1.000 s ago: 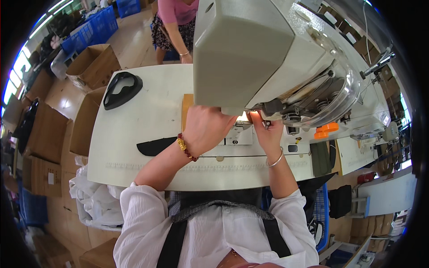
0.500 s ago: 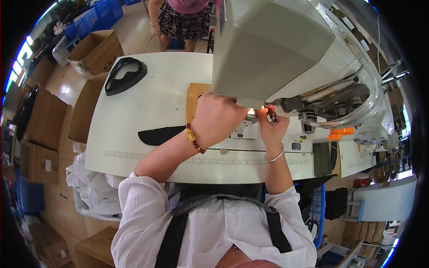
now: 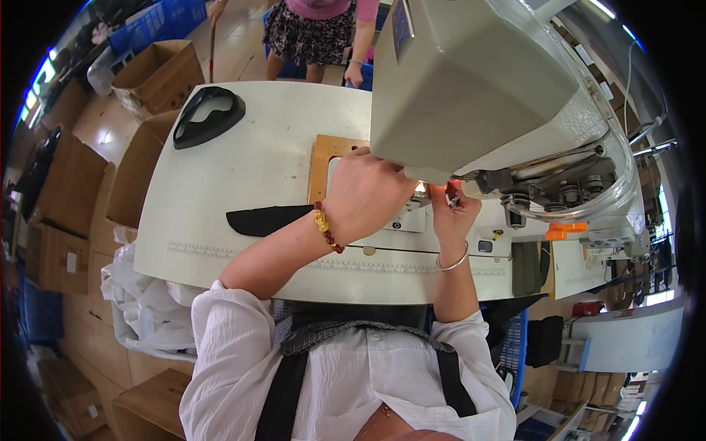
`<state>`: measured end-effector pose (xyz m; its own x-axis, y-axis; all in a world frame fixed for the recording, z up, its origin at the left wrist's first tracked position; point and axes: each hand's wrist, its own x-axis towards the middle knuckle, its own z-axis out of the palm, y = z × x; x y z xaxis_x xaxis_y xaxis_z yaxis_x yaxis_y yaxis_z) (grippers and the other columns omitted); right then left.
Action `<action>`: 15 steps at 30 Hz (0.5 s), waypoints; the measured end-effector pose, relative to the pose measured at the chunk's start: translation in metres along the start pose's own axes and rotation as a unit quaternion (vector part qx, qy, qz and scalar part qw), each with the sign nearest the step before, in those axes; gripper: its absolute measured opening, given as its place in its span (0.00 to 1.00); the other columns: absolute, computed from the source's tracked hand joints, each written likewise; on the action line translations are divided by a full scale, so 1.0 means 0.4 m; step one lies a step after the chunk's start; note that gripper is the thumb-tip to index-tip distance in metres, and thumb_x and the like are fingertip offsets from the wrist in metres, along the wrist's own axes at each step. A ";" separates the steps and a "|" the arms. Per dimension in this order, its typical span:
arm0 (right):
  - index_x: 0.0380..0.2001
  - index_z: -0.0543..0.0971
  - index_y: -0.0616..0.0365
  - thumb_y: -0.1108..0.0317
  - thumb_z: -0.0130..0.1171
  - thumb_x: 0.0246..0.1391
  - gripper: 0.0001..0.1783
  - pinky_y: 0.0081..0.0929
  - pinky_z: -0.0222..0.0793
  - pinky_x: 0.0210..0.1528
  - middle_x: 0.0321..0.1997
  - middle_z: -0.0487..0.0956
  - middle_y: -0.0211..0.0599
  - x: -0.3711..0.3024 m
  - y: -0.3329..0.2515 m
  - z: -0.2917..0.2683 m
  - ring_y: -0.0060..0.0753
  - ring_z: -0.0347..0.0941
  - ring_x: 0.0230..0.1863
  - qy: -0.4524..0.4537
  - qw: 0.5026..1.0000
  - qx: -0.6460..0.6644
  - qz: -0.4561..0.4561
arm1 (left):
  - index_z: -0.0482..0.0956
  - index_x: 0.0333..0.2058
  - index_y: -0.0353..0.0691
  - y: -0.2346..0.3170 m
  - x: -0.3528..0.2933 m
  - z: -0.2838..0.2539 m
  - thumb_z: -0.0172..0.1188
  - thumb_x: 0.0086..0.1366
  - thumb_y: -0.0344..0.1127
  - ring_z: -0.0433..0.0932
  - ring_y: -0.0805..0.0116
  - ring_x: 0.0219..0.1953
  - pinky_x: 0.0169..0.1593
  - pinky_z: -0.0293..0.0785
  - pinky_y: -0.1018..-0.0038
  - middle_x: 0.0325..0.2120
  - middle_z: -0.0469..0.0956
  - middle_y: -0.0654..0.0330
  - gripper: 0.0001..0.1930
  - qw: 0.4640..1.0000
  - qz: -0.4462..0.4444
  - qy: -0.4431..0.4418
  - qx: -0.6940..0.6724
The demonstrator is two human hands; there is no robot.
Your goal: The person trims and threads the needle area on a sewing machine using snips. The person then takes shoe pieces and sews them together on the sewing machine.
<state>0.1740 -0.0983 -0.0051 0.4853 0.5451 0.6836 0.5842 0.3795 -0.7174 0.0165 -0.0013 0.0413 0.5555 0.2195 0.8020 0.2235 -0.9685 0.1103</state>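
The grey-beige head of a sewing machine (image 3: 471, 81) hangs over both my hands. My left hand (image 3: 368, 195), back up and fingers curled, reaches to the lit needle area (image 3: 421, 189); its fingertips and anything in them are hidden. On the other side of the needle, my right hand (image 3: 454, 217) is closed, with the fingers pointing up under the machine head. Between them sits a small tool with metal and red parts (image 3: 451, 195), too small to name surely. A black fabric piece (image 3: 268, 220) lies on the white table (image 3: 250, 176), beside my left forearm.
A black loop-shaped frame (image 3: 209, 117) lies at the table's far left. Cardboard boxes (image 3: 158, 77) and a white plastic bag (image 3: 151, 301) stand left of the table. Beyond it is another person (image 3: 312, 33). Orange pieces (image 3: 566, 231) sit on the right.
The view has shifted slightly, and the machine head appears farther right. Both my hands stay near the needle, nearly unchanged. The other person's arms have moved, one hand now near the table's far edge.
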 end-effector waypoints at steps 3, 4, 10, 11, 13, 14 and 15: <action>0.31 0.82 0.64 0.77 0.68 0.54 0.03 0.16 0.68 0.33 0.28 0.80 0.26 0.004 0.004 -0.003 0.16 0.73 0.30 -0.015 1.000 -0.006 -0.022 | 0.82 0.28 0.43 0.001 -0.002 -0.002 0.63 0.50 0.30 0.82 0.62 0.30 0.33 0.77 0.67 0.25 0.80 0.62 0.04 1.000 -0.006 -0.010 -0.006; 0.30 0.82 0.64 0.77 0.68 0.54 0.03 0.15 0.63 0.31 0.26 0.78 0.23 0.004 0.006 -0.003 0.14 0.69 0.29 -0.004 1.000 -0.006 -0.017 | 0.82 0.28 0.43 0.001 -0.003 -0.002 0.63 0.51 0.30 0.82 0.62 0.30 0.34 0.77 0.67 0.25 0.81 0.62 0.04 1.000 -0.011 -0.016 -0.006; 0.31 0.83 0.63 0.77 0.68 0.54 0.03 0.18 0.71 0.33 0.28 0.82 0.30 -0.003 0.023 -0.016 0.19 0.76 0.29 -0.022 0.999 -0.044 -0.016 | 0.82 0.28 0.42 0.002 -0.003 -0.004 0.63 0.50 0.30 0.82 0.63 0.30 0.33 0.76 0.67 0.26 0.81 0.61 0.04 0.999 -0.019 -0.029 -0.015; 0.31 0.82 0.63 0.77 0.69 0.54 0.03 0.18 0.70 0.33 0.28 0.82 0.30 -0.004 0.026 -0.018 0.19 0.76 0.29 -0.022 0.999 -0.041 -0.014 | 0.82 0.28 0.42 0.002 -0.004 -0.005 0.63 0.50 0.30 0.83 0.63 0.30 0.33 0.76 0.67 0.26 0.81 0.61 0.05 0.999 -0.018 -0.029 -0.019; 0.30 0.82 0.63 0.76 0.69 0.54 0.04 0.18 0.70 0.33 0.28 0.82 0.30 -0.006 0.032 -0.019 0.19 0.75 0.29 -0.018 0.998 -0.054 -0.002 | 0.82 0.29 0.41 0.002 -0.005 -0.006 0.63 0.51 0.30 0.83 0.63 0.29 0.33 0.76 0.67 0.26 0.81 0.61 0.05 0.999 -0.024 -0.045 -0.020; 0.29 0.82 0.63 0.76 0.69 0.54 0.04 0.19 0.70 0.33 0.27 0.82 0.30 -0.006 0.035 -0.018 0.19 0.75 0.29 -0.016 0.998 -0.060 0.004 | 0.82 0.29 0.41 0.002 -0.006 -0.006 0.63 0.51 0.29 0.83 0.62 0.29 0.33 0.76 0.67 0.26 0.81 0.61 0.05 0.999 -0.024 -0.043 -0.023; 0.29 0.82 0.63 0.76 0.69 0.54 0.04 0.18 0.70 0.33 0.27 0.82 0.30 -0.006 0.036 -0.017 0.19 0.75 0.29 -0.011 0.998 -0.055 0.007 | 0.82 0.29 0.41 0.002 -0.007 -0.007 0.63 0.51 0.29 0.83 0.62 0.29 0.33 0.76 0.67 0.26 0.81 0.60 0.05 0.998 -0.026 -0.045 -0.026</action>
<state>0.1857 -0.0994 -0.0163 0.4801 0.5660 0.6702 0.6462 0.2885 -0.7065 0.0130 -0.0028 0.0408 0.6151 0.2769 0.7382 0.2136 -0.9598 0.1821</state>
